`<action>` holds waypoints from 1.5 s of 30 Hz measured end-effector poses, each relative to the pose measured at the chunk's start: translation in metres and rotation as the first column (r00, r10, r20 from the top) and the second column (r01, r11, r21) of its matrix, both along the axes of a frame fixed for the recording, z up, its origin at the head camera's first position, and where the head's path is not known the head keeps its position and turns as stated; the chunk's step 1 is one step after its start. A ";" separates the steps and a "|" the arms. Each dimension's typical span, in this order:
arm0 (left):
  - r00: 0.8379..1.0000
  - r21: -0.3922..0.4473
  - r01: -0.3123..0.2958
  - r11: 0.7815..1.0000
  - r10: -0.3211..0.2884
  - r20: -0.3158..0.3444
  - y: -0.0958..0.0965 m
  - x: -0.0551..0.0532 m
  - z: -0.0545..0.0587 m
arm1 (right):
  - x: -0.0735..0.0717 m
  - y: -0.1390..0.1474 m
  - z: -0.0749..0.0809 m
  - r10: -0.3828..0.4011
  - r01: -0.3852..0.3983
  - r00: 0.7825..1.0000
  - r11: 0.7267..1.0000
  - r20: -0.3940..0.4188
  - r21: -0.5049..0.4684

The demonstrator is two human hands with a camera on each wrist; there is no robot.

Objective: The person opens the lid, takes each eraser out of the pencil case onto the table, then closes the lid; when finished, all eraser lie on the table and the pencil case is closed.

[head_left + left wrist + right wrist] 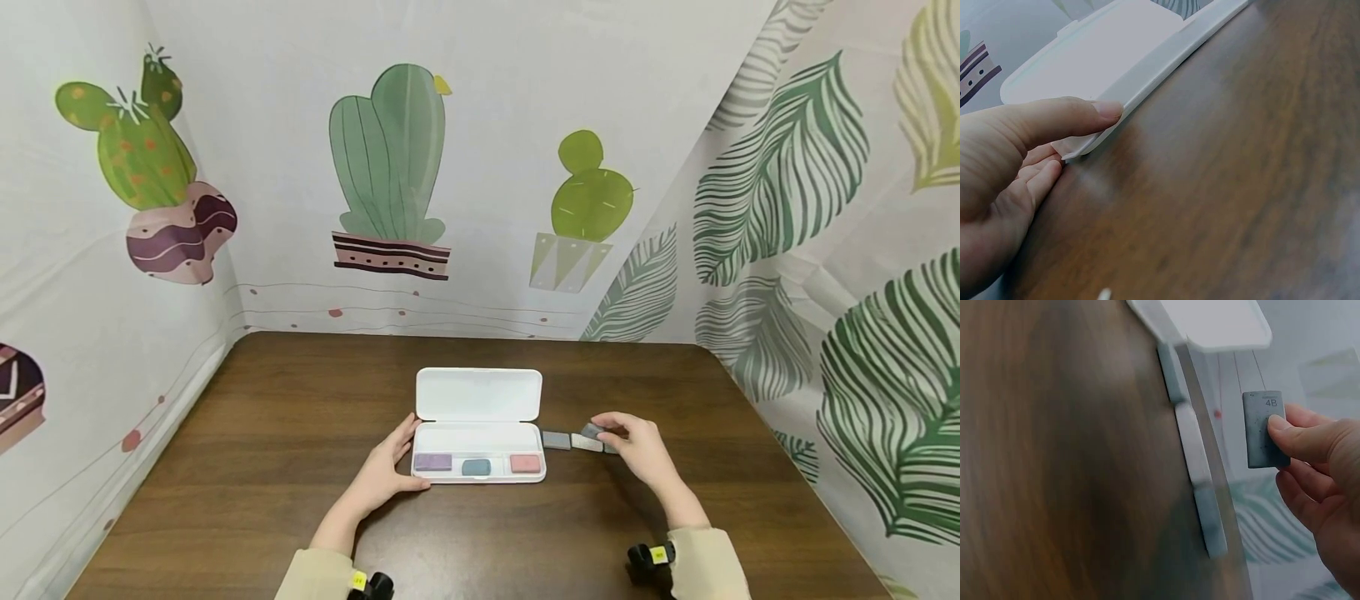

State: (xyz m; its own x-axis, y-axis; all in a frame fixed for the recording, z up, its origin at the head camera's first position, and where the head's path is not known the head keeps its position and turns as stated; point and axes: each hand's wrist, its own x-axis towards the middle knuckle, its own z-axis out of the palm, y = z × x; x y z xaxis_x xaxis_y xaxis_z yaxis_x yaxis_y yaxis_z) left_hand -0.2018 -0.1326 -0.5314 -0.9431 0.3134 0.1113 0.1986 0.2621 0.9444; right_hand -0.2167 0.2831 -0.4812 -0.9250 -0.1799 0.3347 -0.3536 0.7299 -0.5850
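A white pencil case point(480, 437) lies with its lid point(478, 395) raised at the back. Inside, along the front, are a purple eraser point(433, 462), a blue eraser point(476, 467) and a pink eraser point(525, 463). My left hand point(386, 467) grips the case's left end, thumb on the front edge and fingers along the side. Between thumb and fingers, my right hand point(633, 446) pinches a dark grey eraser point(1265, 428) marked 4B. It is held above a row of a grey eraser point(1174, 372), a white eraser point(1192, 444) and another grey eraser point(1210, 520).
The row of erasers runs right from the case's right end on the brown wooden table point(315, 400). Behind the table hangs a white cloth point(495, 167) printed with cacti, with large leaves printed on the right.
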 end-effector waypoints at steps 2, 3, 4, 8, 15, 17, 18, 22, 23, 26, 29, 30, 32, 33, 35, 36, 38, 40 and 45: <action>1.000 0.000 0.001 1.000 -0.001 0.000 0.000 0.000 -0.001 | 0.001 0.011 0.000 -0.011 0.012 1.000 1.000 -0.014 0.019; 1.000 -0.002 0.002 1.000 -0.002 -0.001 0.000 -0.001 -0.001 | 0.002 0.016 0.000 -0.017 0.018 1.000 0.999 -0.019 0.028; 1.000 -0.004 0.003 1.000 -0.003 -0.001 0.000 -0.001 -0.002 | 0.002 0.021 0.000 -0.026 0.027 0.999 0.999 -0.023 0.035; 1.000 -0.009 0.002 1.000 -0.002 -0.007 0.000 -0.002 -0.002 | 0.005 0.039 -0.002 -0.054 0.056 0.998 0.997 -0.041 0.051; 1.000 -0.001 0.004 1.000 -0.004 0.001 0.000 -0.002 -0.003 | 0.008 0.061 -0.005 -0.096 0.093 0.995 0.990 0.027 0.102; 1.000 0.001 0.004 1.000 -0.004 0.002 0.000 -0.002 -0.003 | 0.009 0.065 -0.006 -0.106 0.098 0.992 0.988 0.068 0.119; 1.000 0.002 0.004 1.000 -0.004 0.001 0.000 -0.002 -0.003 | 0.010 0.066 -0.006 -0.108 0.098 0.991 0.988 0.082 0.121; 1.000 0.003 0.005 1.000 -0.005 -0.005 -0.001 -0.002 -0.004 | 0.011 0.070 -0.008 -0.101 0.086 0.987 0.988 0.122 0.128; 1.000 0.004 0.005 1.000 -0.005 -0.004 -0.001 -0.002 -0.004 | 0.011 0.071 -0.008 -0.098 0.081 0.987 0.988 0.129 0.130; 1.000 0.003 0.007 1.000 -0.007 -0.009 -0.001 -0.002 -0.005 | 0.012 0.073 -0.009 -0.095 0.077 0.986 0.988 0.134 0.132; 1.000 0.004 0.007 1.000 -0.007 -0.008 -0.001 -0.002 -0.005 | 0.012 0.074 -0.008 -0.087 0.069 0.987 0.989 0.137 0.129; 1.000 0.005 0.007 1.000 -0.007 -0.009 -0.001 -0.002 -0.005 | 0.012 0.074 -0.008 -0.087 0.069 0.987 0.990 0.138 0.126; 1.000 0.007 0.006 1.000 -0.006 -0.005 -0.001 -0.002 -0.004 | 0.011 0.074 -0.008 -0.085 0.068 0.986 0.990 0.142 0.123; 1.000 0.008 0.006 1.000 -0.005 -0.005 -0.001 -0.002 -0.004 | 0.011 0.074 -0.008 -0.081 0.063 0.986 0.990 0.147 0.124; 1.000 0.008 0.002 1.000 -0.002 -0.003 -0.001 -0.002 -0.003 | 0.009 0.074 -0.009 -0.080 0.061 0.985 0.990 0.153 0.126; 1.000 0.006 0.002 1.000 -0.002 -0.003 -0.001 -0.002 -0.003 | 0.008 0.075 -0.009 -0.082 0.063 0.985 0.990 0.155 0.125; 1.000 0.004 0.004 1.000 -0.004 -0.004 -0.001 -0.002 -0.003 | 0.007 0.075 -0.011 -0.085 0.066 0.984 0.990 0.155 0.125; 1.000 0.004 0.005 1.000 -0.005 -0.005 0.000 -0.002 -0.004 | 0.005 0.075 -0.012 -0.086 0.066 0.985 0.989 0.152 0.131; 1.000 -0.001 0.007 1.000 -0.007 -0.009 0.000 -0.002 -0.004 | 0.002 0.076 -0.018 -0.102 0.080 0.984 0.986 0.144 0.148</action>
